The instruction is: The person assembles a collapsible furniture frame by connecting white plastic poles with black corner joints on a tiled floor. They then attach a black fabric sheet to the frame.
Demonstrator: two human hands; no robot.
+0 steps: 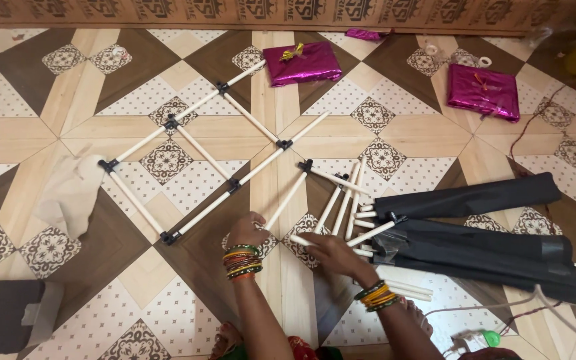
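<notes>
Here, on the patterned floor point(55, 100), a white rod frame point(195, 160) lies toward the left. The left hand point(247, 232) has its fingers closed on a rod's end point(287, 200); the right hand point(331, 253) grips another rod point(375, 233) beside black fabric point(481, 240).

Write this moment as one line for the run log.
left hand: grips white plastic rod | right hand: holds another white rod | nearby: white rod frame with black joints, black fabric bundle
</notes>
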